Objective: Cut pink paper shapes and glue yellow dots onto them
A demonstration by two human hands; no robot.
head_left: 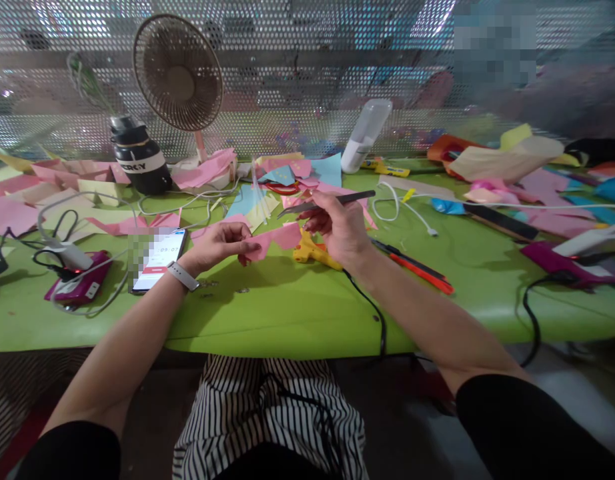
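Between the thumb and fingers of my left hand [222,243] is a pink paper strip [275,239] with a notched lower edge, held a little above the green table. My right hand [341,230] grips dark tweezers [360,197], whose pointed end reaches left over the strip. The strip's right end comes close to my right fingertips; whether they touch it I cannot tell. Just under my right hand lies a yellow glue gun [317,253], partly covered, its black cord running off the front edge. A phone [165,260] showing a timer lies by my left wrist.
Paper scraps [107,190] and cables spread along the back. A fan [180,80], a black jar [140,160] and a tilted clear bottle [365,137] stand there. An orange-and-black cutter [417,267] lies right; purple power strips [82,280] sit at both sides.
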